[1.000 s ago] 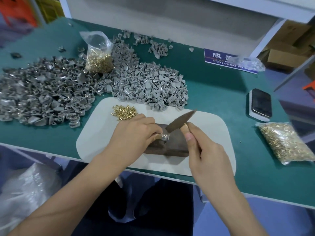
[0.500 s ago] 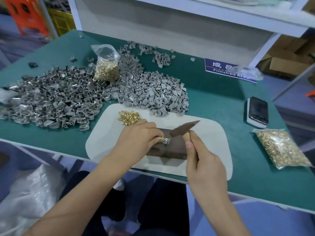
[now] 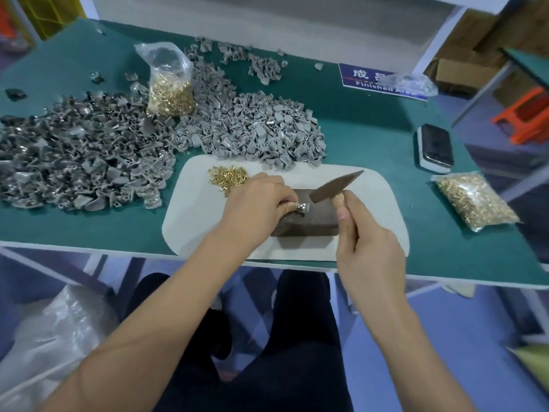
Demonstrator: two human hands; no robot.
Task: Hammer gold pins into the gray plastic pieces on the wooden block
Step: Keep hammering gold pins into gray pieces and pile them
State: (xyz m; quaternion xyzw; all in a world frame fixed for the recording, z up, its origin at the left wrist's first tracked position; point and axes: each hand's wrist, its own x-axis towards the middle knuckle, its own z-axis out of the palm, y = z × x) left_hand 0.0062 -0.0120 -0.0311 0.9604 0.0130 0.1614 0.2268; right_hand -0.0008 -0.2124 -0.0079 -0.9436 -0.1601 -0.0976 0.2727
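Observation:
A dark wooden block (image 3: 315, 223) lies on a white mat (image 3: 193, 215) near the table's front edge. My left hand (image 3: 255, 209) pinches a small gray plastic piece (image 3: 303, 208) and holds it down on the block's top. My right hand (image 3: 368, 248) grips the wooden handle of a small hammer (image 3: 335, 189), whose dark pointed head hangs just above the piece. A little heap of loose gold pins (image 3: 227, 177) lies on the mat behind my left hand.
Big piles of gray plastic pieces (image 3: 246, 129) cover the green table at left and centre. One bag of gold pins (image 3: 170, 84) stands among them, another bag (image 3: 475, 200) lies at right. A phone (image 3: 436, 148) sits on a white block at right.
The hammer head has stayed low, just over the piece, and my left hand keeps its pinch. The camera has shifted, so the whole table appears moved in view.

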